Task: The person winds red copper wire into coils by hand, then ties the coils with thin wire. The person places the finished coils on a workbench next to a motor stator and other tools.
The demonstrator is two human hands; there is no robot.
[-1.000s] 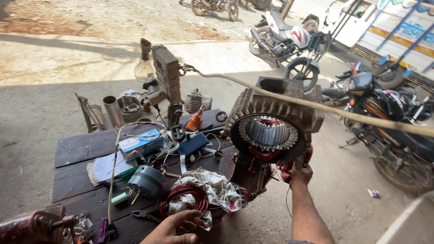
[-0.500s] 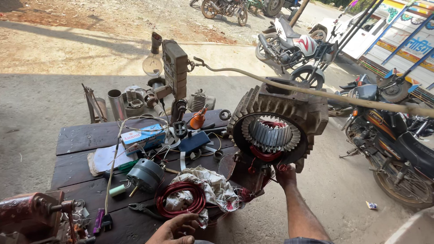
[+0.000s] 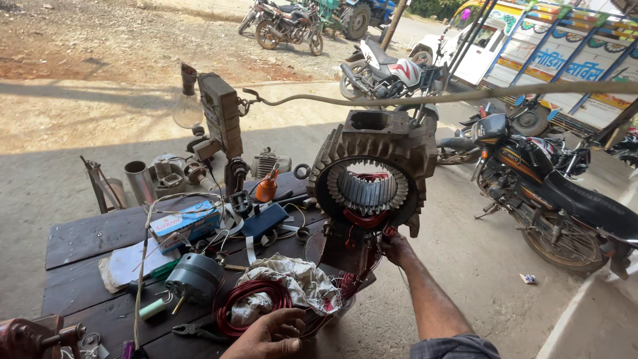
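Two bare hands at a cluttered workbench, working on a big electric motor stator.

Nearest, the left hand [image 3: 269,334] lies loosely curled on a red wire coil [image 3: 252,307]. Farther right, the right hand [image 3: 397,249] pinches wires under the upright motor stator [image 3: 369,183] at the table's [image 3: 86,233] right edge. A hard tug could tip the stator off or tear its windings.

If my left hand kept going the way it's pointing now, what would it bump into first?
The left hand points up and away across the bench, fingertips right at the coil of red wire. It would likely meet that coil first, then the crumpled rag lying on it. Depth is hard to judge here.
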